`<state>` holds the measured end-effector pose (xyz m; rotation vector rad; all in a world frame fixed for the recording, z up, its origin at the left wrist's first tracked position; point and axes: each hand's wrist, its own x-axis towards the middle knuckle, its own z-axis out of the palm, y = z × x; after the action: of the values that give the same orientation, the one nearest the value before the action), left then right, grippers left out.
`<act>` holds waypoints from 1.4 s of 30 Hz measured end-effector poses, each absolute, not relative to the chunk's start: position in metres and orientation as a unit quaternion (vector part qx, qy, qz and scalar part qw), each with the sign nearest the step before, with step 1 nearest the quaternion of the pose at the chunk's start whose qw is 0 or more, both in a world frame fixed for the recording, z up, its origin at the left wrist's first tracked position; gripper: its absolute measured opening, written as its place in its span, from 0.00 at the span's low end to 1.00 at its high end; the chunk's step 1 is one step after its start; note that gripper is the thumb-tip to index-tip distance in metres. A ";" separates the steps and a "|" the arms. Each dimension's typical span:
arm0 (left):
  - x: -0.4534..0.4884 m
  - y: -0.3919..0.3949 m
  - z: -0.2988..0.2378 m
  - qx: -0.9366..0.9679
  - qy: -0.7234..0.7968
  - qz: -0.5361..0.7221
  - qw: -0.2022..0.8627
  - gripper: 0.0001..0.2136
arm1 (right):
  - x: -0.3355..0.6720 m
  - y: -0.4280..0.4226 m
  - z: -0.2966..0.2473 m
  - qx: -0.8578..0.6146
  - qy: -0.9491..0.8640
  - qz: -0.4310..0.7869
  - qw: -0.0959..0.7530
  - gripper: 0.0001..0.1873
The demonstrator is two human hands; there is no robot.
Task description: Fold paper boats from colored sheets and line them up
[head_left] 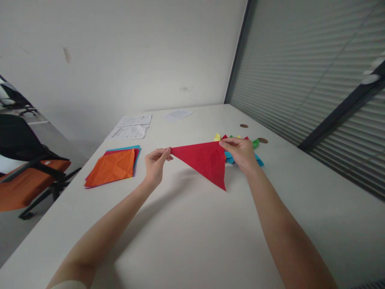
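Observation:
A red sheet of creased paper (207,160), folded into a triangle, hangs above the table between my two hands. My left hand (156,162) pinches its left corner between thumb and fingers. At the top right corner my right hand (239,150) is closed on the same paper, thumb and fingertips together. One point of the triangle hangs down toward the table. Behind my right hand lie several small folded paper pieces (230,157) in yellow, red, green and blue, partly hidden by the hand and the red paper.
On the left of the white table (186,241) is a stack of coloured paper sheets (112,168), orange on top. Printed pages (129,131) lie farther back. Round brown discs (244,126) sit near the blinds (300,72). An orange-seated chair (33,180) stands left of the table.

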<state>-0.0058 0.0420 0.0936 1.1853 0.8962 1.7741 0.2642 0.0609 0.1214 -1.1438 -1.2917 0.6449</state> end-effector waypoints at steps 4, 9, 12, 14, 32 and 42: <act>-0.006 0.041 0.093 0.494 0.322 0.700 0.403 0.10 | 0.266 0.061 0.122 -0.497 -0.559 0.274 0.604 0.15; -0.006 0.042 0.091 0.485 0.330 0.707 0.394 0.12 | 0.266 0.059 0.123 -0.490 -0.558 0.288 0.605 0.14; -0.005 0.043 0.092 0.478 0.342 0.716 0.377 0.12 | 0.265 0.059 0.123 -0.492 -0.557 0.291 0.603 0.14; -0.005 0.043 0.093 0.477 0.344 0.724 0.362 0.12 | 0.265 0.059 0.122 -0.495 -0.555 0.293 0.602 0.14; -0.003 0.042 0.092 0.439 0.313 0.740 0.402 0.15 | 0.256 0.063 0.112 -0.483 -0.548 0.325 0.600 0.15; 0.019 0.022 0.076 0.542 0.350 0.502 0.576 0.14 | 0.221 0.058 0.103 -0.482 -0.508 0.371 0.610 0.15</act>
<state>0.0190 0.0219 0.0759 1.2686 0.8188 1.1763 0.2214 0.0576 0.1027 -1.1119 -1.1731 0.8569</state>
